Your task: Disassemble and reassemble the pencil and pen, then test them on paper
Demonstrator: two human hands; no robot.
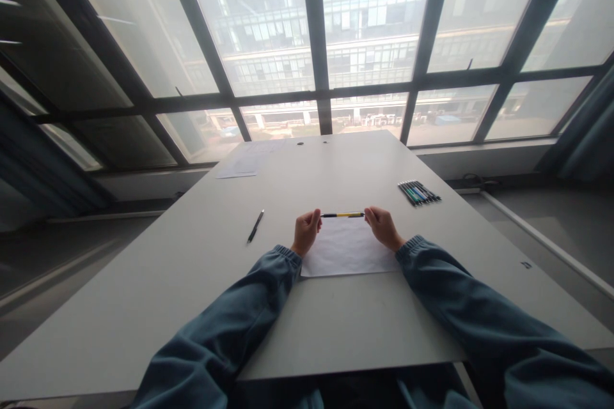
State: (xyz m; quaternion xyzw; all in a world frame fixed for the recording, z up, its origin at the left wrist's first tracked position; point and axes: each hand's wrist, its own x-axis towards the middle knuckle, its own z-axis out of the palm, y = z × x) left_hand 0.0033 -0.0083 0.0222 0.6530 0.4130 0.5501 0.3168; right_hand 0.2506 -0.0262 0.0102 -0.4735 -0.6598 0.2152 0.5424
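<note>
one yellow pen [342, 215], one black pen [255, 227], two paper sheets [346, 254], one pen bundle [418, 192]

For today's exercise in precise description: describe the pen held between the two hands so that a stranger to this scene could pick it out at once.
Start at the white sheet of paper on the grey table. Just above its far edge, the left hand and right hand pinch the ends of a level pen. It alone has a yellow barrel; the lone pen to the left looks dark.
</note>
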